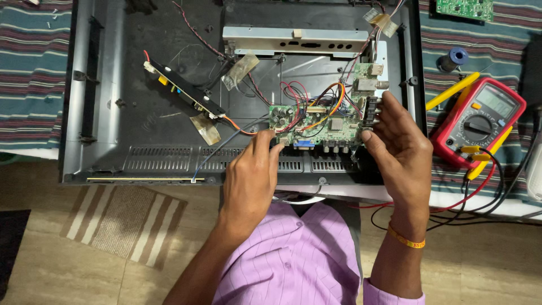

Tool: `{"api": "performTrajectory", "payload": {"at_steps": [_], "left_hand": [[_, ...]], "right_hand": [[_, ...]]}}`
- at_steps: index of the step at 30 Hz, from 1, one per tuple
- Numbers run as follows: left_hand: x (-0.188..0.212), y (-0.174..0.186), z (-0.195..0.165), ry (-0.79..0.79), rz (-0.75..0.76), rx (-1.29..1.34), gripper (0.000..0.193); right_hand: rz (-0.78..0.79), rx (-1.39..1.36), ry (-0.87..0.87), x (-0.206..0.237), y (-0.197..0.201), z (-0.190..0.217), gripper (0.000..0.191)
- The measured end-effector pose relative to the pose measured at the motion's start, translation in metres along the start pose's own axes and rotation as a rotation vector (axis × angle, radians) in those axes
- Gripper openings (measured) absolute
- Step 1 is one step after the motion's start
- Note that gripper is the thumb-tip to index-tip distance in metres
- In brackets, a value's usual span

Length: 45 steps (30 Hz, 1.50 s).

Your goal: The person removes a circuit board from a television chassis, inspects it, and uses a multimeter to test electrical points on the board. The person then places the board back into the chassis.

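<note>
A green circuit board (319, 125) lies long axis left-right inside the opened television chassis (113, 141), gripped at both ends: left hand (251, 175) pinching its seven-o'clock corner, right hand (401, 144) half-curled on its three-o'clock edge.

The board (319, 125) is green laminate, matt, with small shiny metal parts and thin plastic-coated wires (316, 99) in red, orange and blue. The chassis (113, 113) under it is dark grey sheet metal, dull and a little scratched. The bracket (296, 40) is bare metal with a soft shine. The meter (479, 121) has a red rubbery shell and a glossy screen. The cloth (31, 73) is woven, striped and rough. The shirt (293, 260) is smooth lilac fabric.
</note>
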<state>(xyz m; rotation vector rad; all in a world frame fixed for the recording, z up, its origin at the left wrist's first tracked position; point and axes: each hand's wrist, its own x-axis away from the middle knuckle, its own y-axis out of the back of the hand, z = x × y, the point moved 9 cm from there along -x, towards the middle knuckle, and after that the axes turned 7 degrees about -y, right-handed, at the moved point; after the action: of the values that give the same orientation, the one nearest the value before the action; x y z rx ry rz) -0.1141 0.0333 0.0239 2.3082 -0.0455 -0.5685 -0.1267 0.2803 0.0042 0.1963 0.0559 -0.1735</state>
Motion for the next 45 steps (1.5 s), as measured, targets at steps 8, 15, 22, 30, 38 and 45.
{"api": "performTrajectory", "payload": {"at_steps": [8,15,22,30,38,45], "left_hand": [[-0.0007,0.0009,-0.0003,0.0,0.0,-0.009,0.02],[-0.0006,0.0013,-0.0012,-0.013,-0.01,-0.022,0.02],[-0.0006,0.0011,-0.0008,-0.019,-0.007,-0.017,0.021],[-0.0001,0.0015,-0.0008,-0.022,-0.016,-0.013,0.021],[-0.0001,-0.0007,0.0017,-0.015,-0.009,-0.029,0.021],[0.0003,-0.0013,0.0027,-0.017,-0.013,-0.019,0.024]], "right_hand": [[-0.004,0.003,0.002,-0.0003,0.0001,-0.0009,0.064],[-0.023,0.034,0.0,-0.0009,0.0015,-0.0035,0.064],[-0.024,0.018,-0.005,-0.0007,0.0007,-0.0034,0.064],[-0.024,0.02,-0.004,-0.0002,-0.0002,-0.0004,0.063],[-0.022,0.021,0.008,0.0004,-0.0011,0.0015,0.063],[-0.03,0.019,-0.001,0.0001,-0.0009,0.0022,0.062]]}}
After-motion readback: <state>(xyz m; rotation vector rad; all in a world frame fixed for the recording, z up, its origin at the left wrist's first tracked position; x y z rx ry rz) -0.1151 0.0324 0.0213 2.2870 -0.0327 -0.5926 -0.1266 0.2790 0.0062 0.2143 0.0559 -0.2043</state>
